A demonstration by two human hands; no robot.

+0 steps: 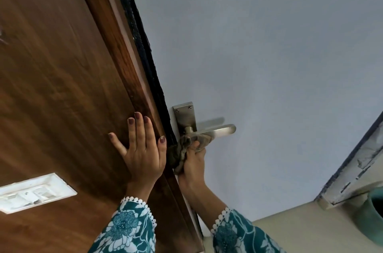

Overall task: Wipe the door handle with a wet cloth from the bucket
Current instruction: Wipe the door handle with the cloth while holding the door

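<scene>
A silver lever door handle (219, 129) on a metal backplate (185, 116) sticks out from the pale blue door face. My right hand (193, 161) is shut on a crumpled grey-brown cloth (182, 149) and presses it against the underside of the lever, close to the spindle. My left hand (141, 149) lies flat with fingers spread on the brown wooden surface (62, 87) beside the door edge. A teal bucket (373, 217) shows partly at the right edge, on the floor.
A white switch plate (35, 192) is set in the wooden surface at lower left. A black strip (143, 45) runs along the door edge. A white worn frame (356, 170) stands at right above a beige floor (300, 230).
</scene>
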